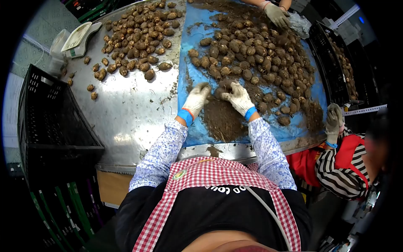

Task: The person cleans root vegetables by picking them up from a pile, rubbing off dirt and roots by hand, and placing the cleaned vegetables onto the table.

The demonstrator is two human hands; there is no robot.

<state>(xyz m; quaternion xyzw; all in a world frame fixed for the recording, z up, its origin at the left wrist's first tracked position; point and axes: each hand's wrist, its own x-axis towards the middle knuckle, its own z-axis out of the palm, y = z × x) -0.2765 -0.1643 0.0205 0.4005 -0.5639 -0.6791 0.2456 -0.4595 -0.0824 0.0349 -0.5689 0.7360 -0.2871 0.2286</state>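
My right hand (240,100), in a dirty white glove with a blue wristband, is closed on a brown, hairy taro corm (221,90) over the blue sheet (191,133). Just to the left is my left hand (196,101), gloved the same way. Its fingers are curled together, and whatever may be inside them is hidden. Beneath and between my hands lies a patch of loose soil and root fibres (222,122). A large heap of soil-covered taro corms (252,54) spreads beyond my hands and to the right.
Another taro pile (140,40) lies on the metal table (134,113) at left, near a scale (79,40). A black crate (54,109) stands at the left edge, another crate (331,63) at right. Co-workers' gloved hands (277,14) show at the top and right.
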